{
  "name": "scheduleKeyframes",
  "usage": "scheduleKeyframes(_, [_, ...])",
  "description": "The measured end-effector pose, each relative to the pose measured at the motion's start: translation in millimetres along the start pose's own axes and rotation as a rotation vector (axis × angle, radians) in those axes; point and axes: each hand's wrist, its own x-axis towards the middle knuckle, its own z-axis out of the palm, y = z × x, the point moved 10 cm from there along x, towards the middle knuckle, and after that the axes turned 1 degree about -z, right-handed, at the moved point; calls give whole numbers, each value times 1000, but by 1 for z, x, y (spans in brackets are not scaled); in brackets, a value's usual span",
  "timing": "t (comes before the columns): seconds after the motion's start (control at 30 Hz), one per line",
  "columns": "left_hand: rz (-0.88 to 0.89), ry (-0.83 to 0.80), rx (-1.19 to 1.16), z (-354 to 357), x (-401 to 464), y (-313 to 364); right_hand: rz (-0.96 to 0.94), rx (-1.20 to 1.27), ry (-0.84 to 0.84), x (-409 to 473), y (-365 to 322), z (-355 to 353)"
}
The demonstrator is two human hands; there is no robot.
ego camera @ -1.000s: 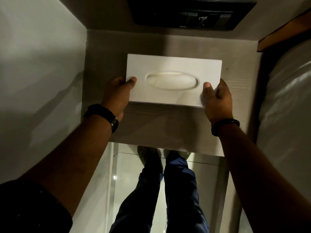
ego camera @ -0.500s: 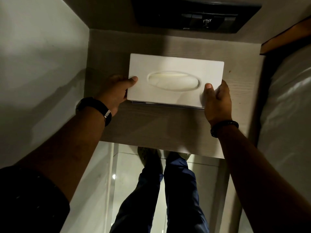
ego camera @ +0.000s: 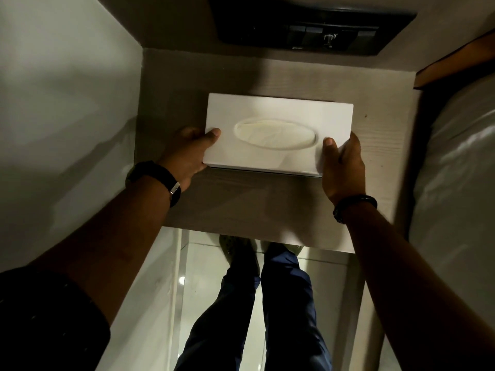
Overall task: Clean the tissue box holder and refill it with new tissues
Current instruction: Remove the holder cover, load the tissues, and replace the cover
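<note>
- The white tissue box holder [ego camera: 278, 111] lay on the wood-grain shelf [ego camera: 241, 204], near the middle of the shelf's width, its oval opening facing up.
- Tissue [ego camera: 274, 133] showed inside the oval opening, pale and lightly creased.
- The left hand [ego camera: 187, 153] clasped the holder's near-left corner, thumb pressed on the top face and the other fingers hidden along the side.
- The right hand [ego camera: 344, 167] clasped the near-right corner in the same manner, thumb on top.
- A dark watch [ego camera: 160, 178] sat on the left wrist; a dark bracelet [ego camera: 353, 207] on the right.
- A dark switch panel [ego camera: 308, 25] was set into the wall behind the shelf.
- White bedding [ego camera: 455, 183] lay to the right of the shelf.
</note>
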Motion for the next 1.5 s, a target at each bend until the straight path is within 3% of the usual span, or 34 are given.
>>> scheduleKeyframes(0.2, [101,69,200,-5,-6,8,-128,-226,13,-4,-10,-1])
scheduleKeyframes(0.37, [45,95,169,-4,-13,0,-153,-312,81,-7,-15,-4])
scheduleKeyframes(0.53, [2,105,100,-4,-15,-12,-153,-267,80,-10,-18,-3])
scheduleKeyframes(0.73, [-92,57,-52,-4,-9,-26,60,-100,86,-11,0,-7])
scheduleKeyframes(0.83, [-99,42,-94,-4,-10,-24,76,-19,108,-14,-1,-9])
scheduleKeyframes(1.3, [-76,12,91,-8,-7,-22,-52,-122,112,-15,2,-5])
scheduleKeyframes(1.5, [33,158,290,-11,-3,-22,-34,-176,112,-12,7,-4])
